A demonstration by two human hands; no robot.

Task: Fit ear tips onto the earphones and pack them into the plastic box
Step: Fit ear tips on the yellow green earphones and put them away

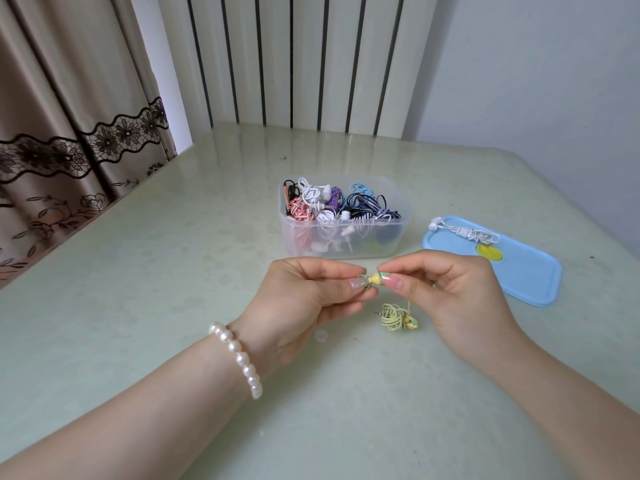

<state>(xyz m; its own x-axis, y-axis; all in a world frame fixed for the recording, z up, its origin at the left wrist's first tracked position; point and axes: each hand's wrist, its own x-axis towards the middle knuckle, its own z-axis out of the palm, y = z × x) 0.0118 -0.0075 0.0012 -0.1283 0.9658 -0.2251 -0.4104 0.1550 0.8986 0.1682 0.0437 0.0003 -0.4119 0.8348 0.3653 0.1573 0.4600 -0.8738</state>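
Fitting a clear tip onto a yellow earbud, above the table.

Left hand (304, 292) pinching a clear ear tip (362, 283); right hand (446, 289) pinching the yellow earbud (375, 279), tip and bud touching. Below, dangling on its cord, the yellow bundle (398, 318) with its plug. Just beyond, clear plastic box (405, 233) crammed with coiled earphones (332, 206). To the right, blue lid (526, 275) bearing a white earphone set (465, 232).
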